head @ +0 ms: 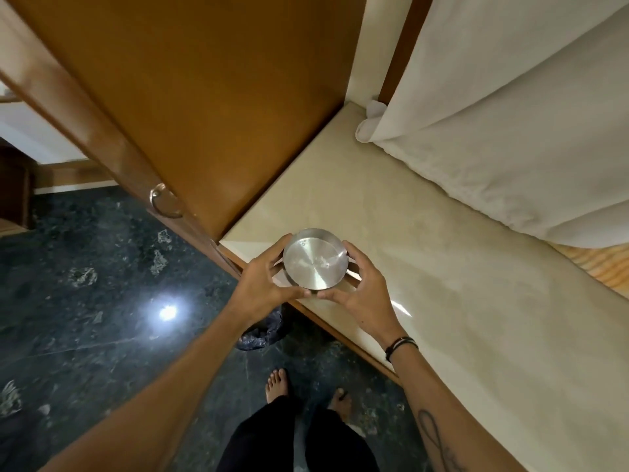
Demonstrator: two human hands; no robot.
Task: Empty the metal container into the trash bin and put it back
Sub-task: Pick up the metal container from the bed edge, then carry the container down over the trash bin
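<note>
A round, shallow metal container (315,258) with a brushed, mirror-bright steel finish and a low straight wall sits between both hands at the near corner of a cream, polished stone counter (442,267). Its flat bottom shows only reflections and faint smudges; nothing lies inside it. Whether its base rests on the counter or hangs just above it cannot be told.

The left hand (263,281) wraps the container's left side, thumb along the near rim and fingers (280,243) curled round the far edge. The right hand (360,287) mirrors it on the right side, fingers (354,253) bent over the rim and thumb pressed at the near edge, nearly meeting the left thumb. Both forearms reach forward and are bare; the right wrist wears dark cord bands (401,345).

The counter has a brown wooden edge strip and butts against a smooth, glossy wooden panel (204,97) with a curved metal handle (165,202). A white, softly creased curtain (510,114) hangs over the counter's far right part.

Below the counter edge, on the dark speckled stone floor (85,301), part of a trash bin (263,332) lined with a crinkled black plastic bag shows beneath the left wrist. Its contents are hidden.
</note>
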